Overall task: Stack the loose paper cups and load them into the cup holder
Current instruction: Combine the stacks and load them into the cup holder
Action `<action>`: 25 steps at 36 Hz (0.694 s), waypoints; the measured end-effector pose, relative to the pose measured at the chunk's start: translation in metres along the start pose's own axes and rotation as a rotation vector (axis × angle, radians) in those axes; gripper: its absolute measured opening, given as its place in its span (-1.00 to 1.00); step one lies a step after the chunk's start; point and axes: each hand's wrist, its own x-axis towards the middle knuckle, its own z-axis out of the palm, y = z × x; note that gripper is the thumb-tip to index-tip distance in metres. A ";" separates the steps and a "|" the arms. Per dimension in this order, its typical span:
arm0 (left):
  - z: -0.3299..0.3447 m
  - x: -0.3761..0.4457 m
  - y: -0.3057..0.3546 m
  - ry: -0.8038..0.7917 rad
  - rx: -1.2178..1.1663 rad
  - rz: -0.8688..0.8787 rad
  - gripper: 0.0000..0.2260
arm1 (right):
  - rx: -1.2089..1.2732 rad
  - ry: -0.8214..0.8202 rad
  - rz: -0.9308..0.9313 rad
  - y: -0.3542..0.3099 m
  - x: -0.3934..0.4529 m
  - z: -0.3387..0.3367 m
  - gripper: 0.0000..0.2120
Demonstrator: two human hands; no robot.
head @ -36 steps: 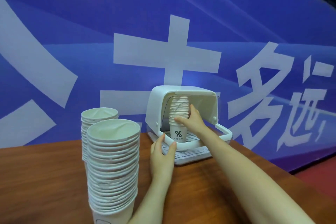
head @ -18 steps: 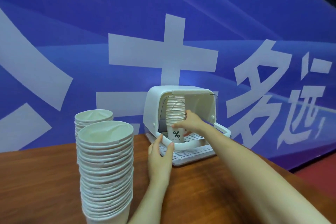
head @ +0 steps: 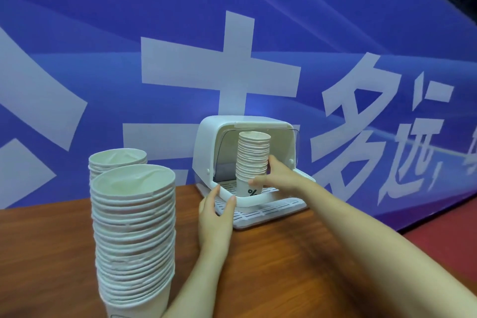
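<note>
"%" on bottom cup [head: 249,189]; banner [head: 284,33] w/ white chars "多远", rest cut off.

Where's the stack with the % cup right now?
In the head view, right of centre: the cup stack stands upright inside the open white cup holder, gripped by the right hand, while the left hand holds the holder's front rim.

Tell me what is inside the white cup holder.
Inside the cup holder stands one stack of paper cups, gripped by the right hand. The slatted floor shows; the stack's base is hidden.
</note>
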 end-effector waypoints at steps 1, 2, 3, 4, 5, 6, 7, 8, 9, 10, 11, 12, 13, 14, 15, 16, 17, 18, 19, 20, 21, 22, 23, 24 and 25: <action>0.000 0.000 0.000 0.004 -0.002 -0.001 -0.59 | 0.001 0.024 -0.011 0.003 -0.004 -0.002 -0.28; 0.000 0.000 0.000 0.010 -0.003 0.000 -0.59 | 0.002 0.051 -0.023 0.005 -0.009 -0.004 -0.28; 0.000 -0.001 0.000 0.016 -0.001 0.004 -0.59 | 0.013 0.076 -0.030 0.008 -0.014 -0.005 -0.30; 0.000 -0.002 0.000 0.022 0.011 0.013 -0.59 | 0.035 0.098 -0.033 0.010 -0.019 -0.006 -0.35; 0.000 -0.002 0.001 0.031 0.031 0.028 -0.59 | 0.066 0.124 -0.044 0.011 -0.025 -0.006 -0.39; 0.001 -0.003 0.001 0.041 0.052 0.048 -0.60 | 0.093 0.157 -0.060 0.012 -0.030 -0.005 -0.41; 0.001 -0.004 0.002 0.049 0.070 0.067 -0.61 | 0.117 0.200 -0.082 0.013 -0.035 -0.006 -0.43; 0.001 -0.005 0.003 0.052 0.089 0.085 -0.62 | 0.135 0.245 -0.102 0.013 -0.040 -0.007 -0.45; 0.002 -0.007 0.004 0.051 0.111 0.104 -0.63 | 0.153 0.283 -0.121 0.011 -0.044 -0.008 -0.46; 0.002 -0.008 0.005 0.046 0.130 0.120 -0.64 | 0.168 0.310 -0.131 0.008 -0.047 -0.008 -0.46; 0.002 -0.008 0.006 0.040 0.141 0.130 -0.65 | 0.195 0.331 -0.137 0.004 -0.050 -0.008 -0.46; 0.002 -0.009 0.007 0.036 0.146 0.135 -0.65 | 0.219 0.349 -0.140 0.001 -0.051 -0.008 -0.45; 0.002 -0.009 0.007 0.039 0.145 0.140 -0.66 | 0.237 0.374 -0.154 -0.003 -0.053 -0.007 -0.45; 0.001 -0.010 0.008 0.049 0.144 0.147 -0.66 | 0.241 0.398 -0.170 -0.007 -0.054 -0.008 -0.46; 0.001 -0.011 0.009 0.064 0.151 0.162 -0.66 | 0.256 0.416 -0.190 -0.012 -0.057 -0.009 -0.48; 0.001 -0.012 0.010 0.079 0.163 0.185 -0.66 | 0.286 0.427 -0.209 -0.018 -0.061 -0.010 -0.49; 0.002 -0.013 0.013 0.094 0.168 0.211 -0.65 | 0.328 0.425 -0.224 -0.024 -0.067 -0.013 -0.51; 0.004 -0.016 0.018 0.109 0.157 0.233 -0.64 | 0.360 0.414 -0.237 -0.029 -0.073 -0.016 -0.53; 0.008 -0.019 0.025 0.118 0.128 0.246 -0.63 | 0.381 0.403 -0.250 -0.033 -0.081 -0.019 -0.53; 0.011 -0.023 0.035 0.117 0.085 0.253 -0.63 | 0.387 0.389 -0.258 -0.036 -0.089 -0.020 -0.52; 0.014 -0.030 0.046 0.106 0.036 0.260 -0.63 | 0.384 0.377 -0.257 -0.038 -0.098 -0.021 -0.51; 0.017 -0.037 0.059 0.085 -0.011 0.278 -0.64 | 0.372 0.365 -0.251 -0.039 -0.108 -0.022 -0.49; 0.018 -0.047 0.073 0.054 -0.053 0.296 -0.64 | 0.362 0.354 -0.242 -0.037 -0.119 -0.022 -0.45; 0.019 -0.057 0.087 0.017 -0.095 0.309 -0.65 | 0.363 0.342 -0.226 -0.033 -0.131 -0.022 -0.40; 0.020 -0.067 0.101 -0.026 -0.138 0.315 -0.65 | 0.378 0.330 -0.208 -0.031 -0.145 -0.021 -0.35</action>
